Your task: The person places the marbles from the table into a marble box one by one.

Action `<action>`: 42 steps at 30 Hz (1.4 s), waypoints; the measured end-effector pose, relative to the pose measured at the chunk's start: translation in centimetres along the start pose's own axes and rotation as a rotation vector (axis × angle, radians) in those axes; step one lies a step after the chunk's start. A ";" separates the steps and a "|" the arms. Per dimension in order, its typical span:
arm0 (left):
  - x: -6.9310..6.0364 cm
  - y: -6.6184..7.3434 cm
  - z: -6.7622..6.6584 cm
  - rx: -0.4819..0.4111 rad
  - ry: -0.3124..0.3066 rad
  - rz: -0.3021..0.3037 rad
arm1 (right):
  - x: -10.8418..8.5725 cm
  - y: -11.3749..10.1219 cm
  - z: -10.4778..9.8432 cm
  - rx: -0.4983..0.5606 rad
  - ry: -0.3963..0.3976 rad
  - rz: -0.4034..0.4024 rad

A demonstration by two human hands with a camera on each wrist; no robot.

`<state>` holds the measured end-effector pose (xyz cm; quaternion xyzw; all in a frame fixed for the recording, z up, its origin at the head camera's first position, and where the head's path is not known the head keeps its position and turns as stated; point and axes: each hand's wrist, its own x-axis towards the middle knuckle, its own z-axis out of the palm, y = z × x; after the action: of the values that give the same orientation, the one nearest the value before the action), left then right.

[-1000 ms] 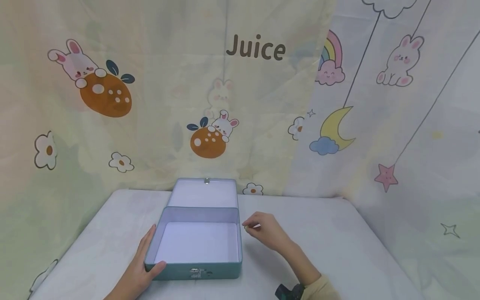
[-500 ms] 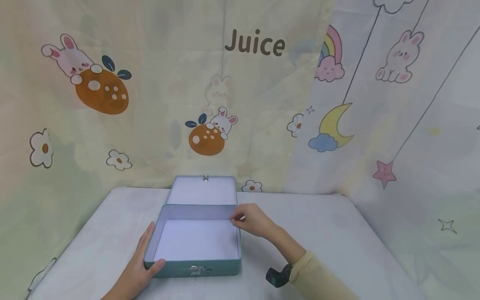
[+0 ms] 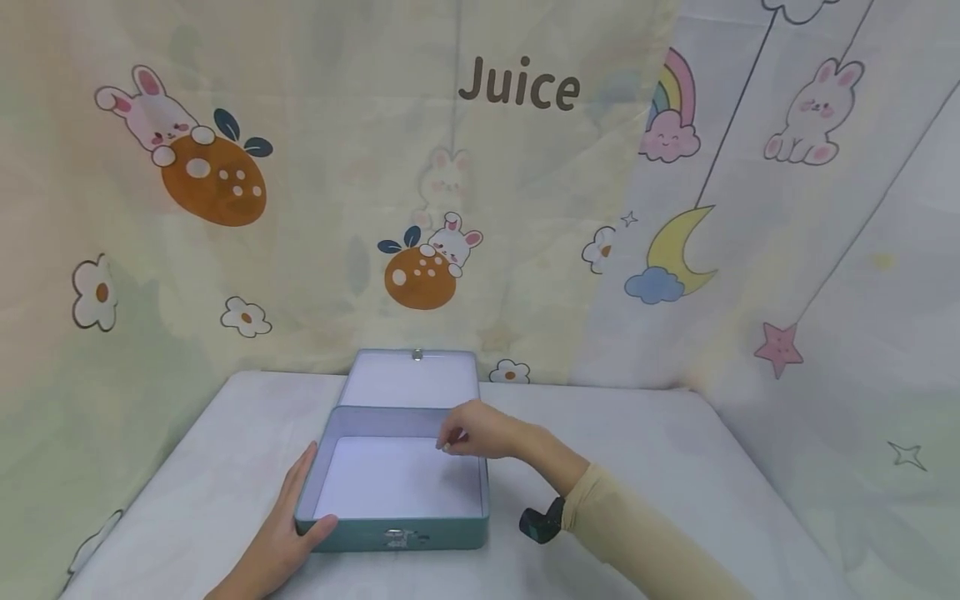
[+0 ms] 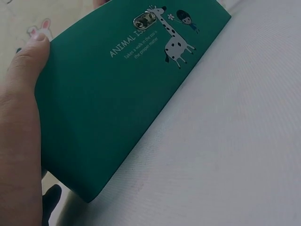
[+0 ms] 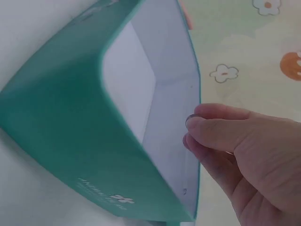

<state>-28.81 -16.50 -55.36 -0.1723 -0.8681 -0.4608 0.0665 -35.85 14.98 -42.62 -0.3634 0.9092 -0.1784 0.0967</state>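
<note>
A green tin box (image 3: 397,479) with a white inside stands on the table, its hinged lid (image 3: 408,381) laid back. My left hand (image 3: 288,521) holds its front left corner, fingers along the left side and thumb at the front rim. The left wrist view shows that thumb beside the green wall (image 4: 108,94), which bears a giraffe print and a metal clasp (image 4: 144,20). Over the right part of the box, my right hand (image 3: 480,429) pinches a small thin, round-edged thing (image 5: 190,117) between thumb and fingertips. The fingers mostly cover it, so its kind is unclear.
The box rests on a white-covered table (image 3: 637,467). Behind it hangs a printed cloth (image 3: 330,208) with rabbits, flowers and the word Juice. A dark device (image 3: 542,521) is worn at the right wrist, by the beige sleeve (image 3: 637,529).
My right hand has moved left, from beside the box's right wall to above its inside, still pinching the small thing. The left hand has stayed at the box's corner.
</note>
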 end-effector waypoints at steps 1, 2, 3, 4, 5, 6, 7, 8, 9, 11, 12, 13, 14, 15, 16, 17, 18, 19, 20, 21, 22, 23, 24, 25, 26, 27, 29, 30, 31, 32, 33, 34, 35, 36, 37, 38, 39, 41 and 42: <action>0.0 0.0 0.0 0.007 -0.001 -0.002 | 0.3 -0.1 -0.1 -0.014 -0.020 -0.019; 0.0 0.0 0.0 0.014 -0.001 -0.006 | 0.6 -0.2 -0.3 -0.029 -0.037 -0.034; -0.1 0.1 0.0 0.021 0.000 -0.009 | 1.0 -0.4 -0.4 -0.043 -0.052 -0.048; -0.1 0.1 0.0 0.026 0.002 -0.008 | 1.3 -0.5 -0.4 -0.055 -0.067 -0.055; -0.1 0.1 0.0 0.029 0.006 -0.006 | 1.7 -0.5 -0.5 -0.066 -0.080 -0.059; -0.1 0.1 0.0 0.029 0.012 -0.001 | 2.0 -0.6 -0.4 -0.075 -0.094 -0.058; -0.1 0.1 0.0 0.025 0.016 0.005 | 2.3 -0.6 -0.3 -0.082 -0.106 -0.055; -0.1 0.0 0.0 0.017 0.019 0.011 | 2.6 -0.6 -0.2 -0.087 -0.121 -0.051; 0.0 0.0 0.0 0.008 0.020 0.020 | 2.9 -0.6 -0.1 -0.091 -0.136 -0.047; 0.0 0.0 0.0 -0.001 0.020 0.030 | 3.4 -0.6 0.3 -0.099 -0.169 -0.040; 0.0 0.0 0.0 -0.005 0.019 0.033 | 3.7 -0.6 0.5 -0.099 -0.187 -0.037; 0.0 -0.1 0.0 -0.003 0.019 0.035 | 3.9 -0.7 0.6 -0.103 -0.204 -0.038; -0.1 -0.1 0.0 0.001 0.020 0.036 | 4.2 -0.8 0.7 -0.105 -0.221 -0.040; -0.1 -0.1 0.0 0.009 0.022 0.037 | 4.4 -0.8 0.8 -0.109 -0.234 -0.044; -0.1 -0.1 -0.1 0.016 0.026 0.038 | 4.7 -0.9 0.9 -0.111 -0.244 -0.046; -0.1 -0.2 -0.1 0.019 0.028 0.040 | 4.9 -0.9 0.9 -0.111 -0.255 -0.045; -0.1 -0.2 -0.2 0.020 0.031 0.043 | 5.2 -1.0 0.9 -0.112 -0.263 -0.042; -0.1 -0.2 -0.3 0.023 0.035 0.046 | 5.4 -1.1 0.9 -0.113 -0.268 -0.038; -0.1 -0.2 -0.3 0.016 0.038 0.052 | 5.5 -1.1 0.9 -0.114 -0.272 -0.030; -0.1 -0.2 -0.2 0.013 0.039 0.056 | 5.6 -1.1 0.9 -0.117 -0.276 -0.023; -0.1 -0.2 -0.2 0.007 0.039 0.059 | 5.7 -1.0 0.9 -0.120 -0.281 -0.013; 0.0 -0.2 -0.2 0.002 0.039 0.062 | 5.8 -1.0 0.9 -0.121 -0.284 -0.004; 0.0 -0.2 -0.1 -0.001 0.040 0.065 | 5.8 -0.9 1.0 -0.121 -0.285 0.001; 0.0 -0.3 0.0 -0.003 0.040 0.065 | 5.9 -0.8 1.1 -0.122 -0.285 0.004; 0.0 -0.3 0.1 -0.008 0.041 0.065 | 6.0 -0.7 1.3 -0.121 -0.288 0.005; -0.1 -0.3 0.1 -0.006 0.040 0.061 | 6.1 -0.6 1.4 -0.121 -0.292 0.004; 0.0 -0.3 0.1 -0.005 0.038 0.059 | 6.3 -0.3 1.8 -0.115 -0.297 0.002; 0.0 -0.2 0.1 -0.005 0.036 0.058 | 6.3 -0.2 1.9 -0.119 -0.299 -0.001; 0.0 -0.2 0.1 -0.009 0.035 0.057 | 6.4 -0.1 2.1 -0.124 -0.302 -0.004; 0.0 -0.3 0.1 -0.012 0.035 0.058 | 6.5 0.0 2.2 -0.127 -0.305 -0.002; 0.0 -0.3 0.1 -0.014 0.034 0.057 | 6.6 0.1 2.4 -0.135 -0.307 -0.004; 0.1 -0.3 0.2 -0.013 0.032 0.057 | 6.7 0.2 2.5 -0.137 -0.308 0.002; 0.1 -0.3 0.2 -0.012 0.030 0.057 | 6.8 0.2 2.7 -0.139 -0.309 0.009; 0.1 -0.3 0.3 -0.011 0.027 0.057 | 6.8 0.3 2.8 -0.142 -0.309 0.014; 0.1 -0.3 0.3 -0.011 0.024 0.055 | 6.9 0.4 3.0 -0.143 -0.310 0.020; 0.1 -0.3 0.4 -0.006 0.022 0.052 | 7.0 0.5 3.1 -0.143 -0.312 0.027; 0.1 -0.3 0.4 -0.002 0.020 0.050 | 7.1 0.5 3.3 -0.143 -0.312 0.032; 0.0 -0.2 0.3 0.004 0.019 0.043 | 7.3 0.7 3.6 -0.141 -0.312 0.040; 0.0 -0.2 0.3 0.006 0.017 0.039 | 7.3 0.7 3.7 -0.142 -0.313 0.041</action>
<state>-28.86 -16.39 -55.67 -0.1849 -0.8654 -0.4582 0.0834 -40.41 9.41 -46.62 -0.3743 0.9006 -0.0528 0.2147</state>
